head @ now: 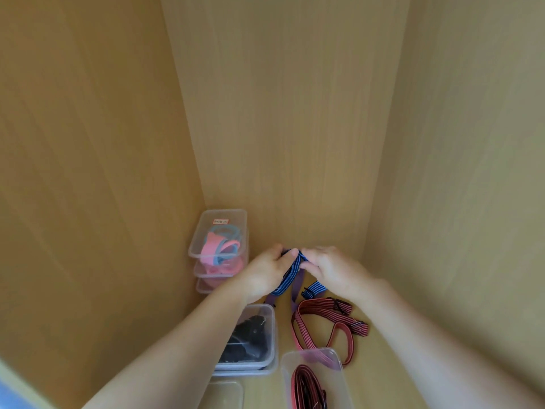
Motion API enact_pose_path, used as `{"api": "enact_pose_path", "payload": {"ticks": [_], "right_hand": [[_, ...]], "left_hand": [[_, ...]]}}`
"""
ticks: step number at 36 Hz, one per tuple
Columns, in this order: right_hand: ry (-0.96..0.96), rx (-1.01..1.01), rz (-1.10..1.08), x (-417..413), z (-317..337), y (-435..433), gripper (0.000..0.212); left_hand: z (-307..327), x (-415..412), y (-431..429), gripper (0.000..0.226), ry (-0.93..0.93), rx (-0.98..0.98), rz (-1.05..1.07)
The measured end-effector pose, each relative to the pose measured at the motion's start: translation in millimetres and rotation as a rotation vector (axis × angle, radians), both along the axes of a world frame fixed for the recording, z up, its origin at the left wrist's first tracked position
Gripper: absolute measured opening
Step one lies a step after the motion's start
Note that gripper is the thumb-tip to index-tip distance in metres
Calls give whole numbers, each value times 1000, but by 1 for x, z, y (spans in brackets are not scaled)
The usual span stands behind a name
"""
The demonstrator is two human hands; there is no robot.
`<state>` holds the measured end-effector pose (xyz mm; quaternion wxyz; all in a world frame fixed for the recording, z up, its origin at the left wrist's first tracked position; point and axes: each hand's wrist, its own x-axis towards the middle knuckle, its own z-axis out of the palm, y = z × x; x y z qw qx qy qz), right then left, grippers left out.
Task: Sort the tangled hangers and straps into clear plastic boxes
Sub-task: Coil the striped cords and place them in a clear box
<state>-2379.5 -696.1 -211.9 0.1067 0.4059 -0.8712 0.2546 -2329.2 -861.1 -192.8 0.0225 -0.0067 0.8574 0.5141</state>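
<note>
1. Hand state. I have the left hand [267, 273] and the right hand [330, 268] raised close together at the back of the cabinet. Each is clamped by curled fingers and thumb on the top of the blue striped strap [290, 274]. Both hands share one strap, probably so that the loop can be worked apart at its bend.

2. Task item location. The blue striped strap hangs from the hands toward the cabinet floor [383, 364]. A purple strap [296, 286] hangs beside it. I cannot tell whether the two are knotted or only draped together.

3. Waiting items. A red striped strap [324, 320] lies loose on the cabinet floor, under the right forearm. One end runs over the rim of the near clear box [287, 376], which holds a dark red strap.

4. Receiving boxes.
- The stacked boxes [206, 231] stand in the left rear corner, with pink and light blue items inside.
- The box of black items [269, 317] sits under the left forearm.
- A clear lid or tray [227, 391] lies nearest me.

The boxes ring the work area, so I judge each drop will be a short reach.

5. Step in hand. I judge this to be the separation of blue from purple. Pulling hard could tighten any tangle.
</note>
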Motion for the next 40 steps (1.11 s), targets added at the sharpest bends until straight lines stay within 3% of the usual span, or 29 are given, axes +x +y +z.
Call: {"api": "enact_pose_path", "payload": {"ticks": [5, 10, 17, 24, 27, 35, 40], "right_hand": [[-7, -23, 0, 2, -4, -2, 13], [-81, -46, -21, 7, -11, -9, 43], [-79, -70, -4, 8, -25, -16, 38], [-125, -67, -78, 9, -29, -21, 80], [-64, -96, -98, 11, -27, -22, 72], [-59, -37, 45, 8, -24, -2, 39], [-54, 6, 1, 10, -19, 4, 47]], "left_hand": [[-5, -1, 4, 32, 8, 51, 58], [-1, -7, 7, 28, 51, 254, 186], [2, -10, 10, 21, 46, 412, 267], [2, -13, 14, 24, 2, 565, 324], [2, -14, 14, 23, -12, 650, 310], [4, -12, -11, 32, 2, 253, 245], [6, -4, -22, 36, 15, -225, 58]]}}
